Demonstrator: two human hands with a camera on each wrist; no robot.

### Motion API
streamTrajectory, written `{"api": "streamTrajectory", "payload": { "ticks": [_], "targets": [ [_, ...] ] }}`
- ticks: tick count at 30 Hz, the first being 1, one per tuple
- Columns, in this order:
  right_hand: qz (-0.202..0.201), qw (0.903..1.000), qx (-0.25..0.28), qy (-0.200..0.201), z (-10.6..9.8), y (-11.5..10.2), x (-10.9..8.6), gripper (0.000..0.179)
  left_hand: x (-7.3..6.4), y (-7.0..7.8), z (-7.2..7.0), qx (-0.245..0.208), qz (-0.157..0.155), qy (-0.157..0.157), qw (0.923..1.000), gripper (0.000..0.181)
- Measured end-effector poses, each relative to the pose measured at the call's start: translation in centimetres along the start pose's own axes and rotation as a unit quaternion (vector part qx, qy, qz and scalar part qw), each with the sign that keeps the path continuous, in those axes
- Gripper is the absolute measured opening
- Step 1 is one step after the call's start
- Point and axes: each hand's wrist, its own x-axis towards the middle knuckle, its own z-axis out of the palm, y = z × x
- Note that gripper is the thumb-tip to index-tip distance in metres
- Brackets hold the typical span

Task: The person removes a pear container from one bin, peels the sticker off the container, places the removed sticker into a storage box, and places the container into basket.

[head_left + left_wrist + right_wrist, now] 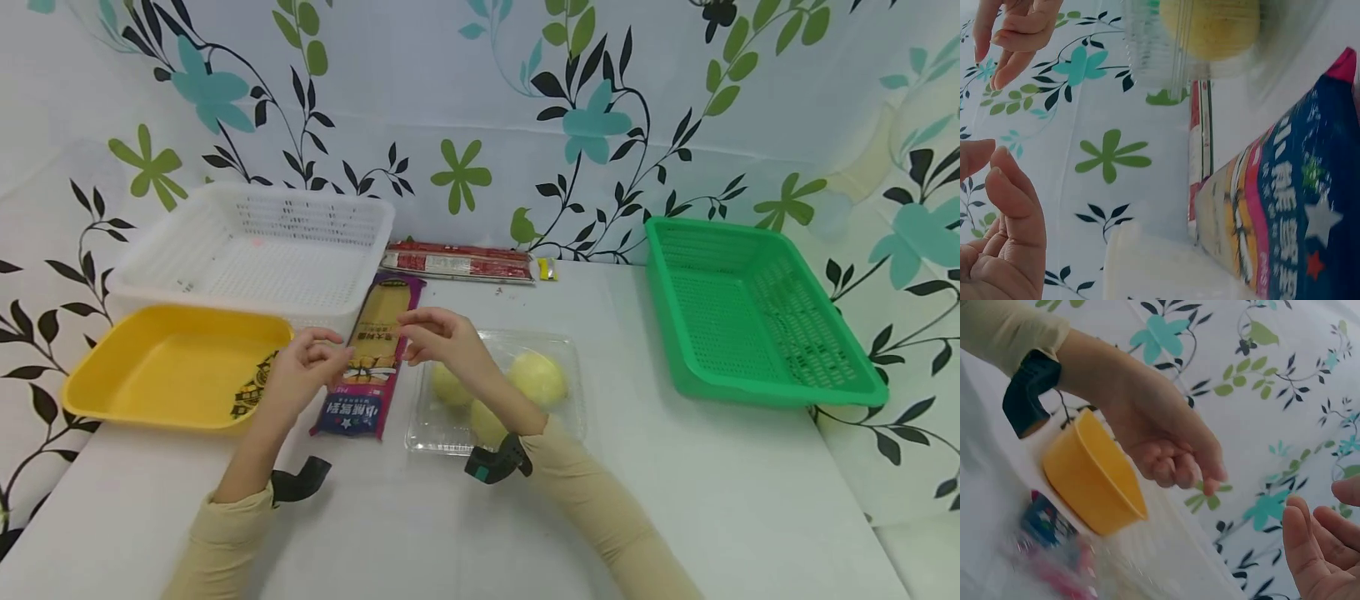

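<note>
Both hands hover over a long purple and navy pasta pack with a see-through front that lies on the table. My left hand is at the pack's left side, fingers loosely curled and nothing seen in them. In the left wrist view, the left thumb and index fingertips come close together. My right hand is across from it, bent inward, with fingers loosely bent and nothing visible between them. Under the right forearm stands a clear plastic box with pale yellow round fruits inside.
A yellow basket stands on the left, in front of a white basket. Red-wrapped long packs lie at the back beside a small yellow packet. A green basket sits on the right. Floral cloth hangs behind the table.
</note>
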Motion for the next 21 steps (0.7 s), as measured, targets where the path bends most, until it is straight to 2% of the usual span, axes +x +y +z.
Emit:
{"api": "streamTrajectory", "payload": {
  "ticks": [3, 4, 8, 10, 11, 17, 21],
  "targets": [
    [-0.016, 0.9995, -0.019, 0.021, -2.5, -0.3, -1.1, 0.026, 0.5, 0.2, 1.8, -0.052, -0.005, -0.025, 0.9983, 0.028],
    [-0.019, 0.9990, -0.026, 0.031, -3.4, -0.4, -1.5, 0.026, 1.1, -1.4, 2.2, -0.088, 0.008, -0.040, 0.9953, 0.027],
    [-0.023, 0.9942, -0.063, 0.084, -6.5, -1.1, -3.4, 0.027, 2.2, -1.7, 4.5, -0.131, 0.023, -0.076, 0.9882, 0.030],
    [-0.025, 0.9900, -0.084, 0.110, -7.8, -1.3, -4.6, 0.028, 2.6, -1.9, 5.5, -0.123, 0.031, -0.085, 0.9882, 0.032],
    [-0.028, 0.9878, -0.094, 0.121, -8.4, -1.3, -5.2, 0.028, 2.3, -0.4, 5.9, -0.098, 0.025, -0.078, 0.9918, 0.031],
    [-0.034, 0.9729, -0.141, 0.180, -11.5, -0.5, -8.7, 0.027, 2.2, -1.0, 6.9, -0.057, 0.010, -0.068, 0.9960, 0.021],
    [-0.020, 0.9585, -0.168, 0.229, -13.1, 0.4, -10.7, 0.022, 1.9, -2.0, 7.3, -0.037, 0.002, -0.076, 0.9964, 0.018]
  ]
}}
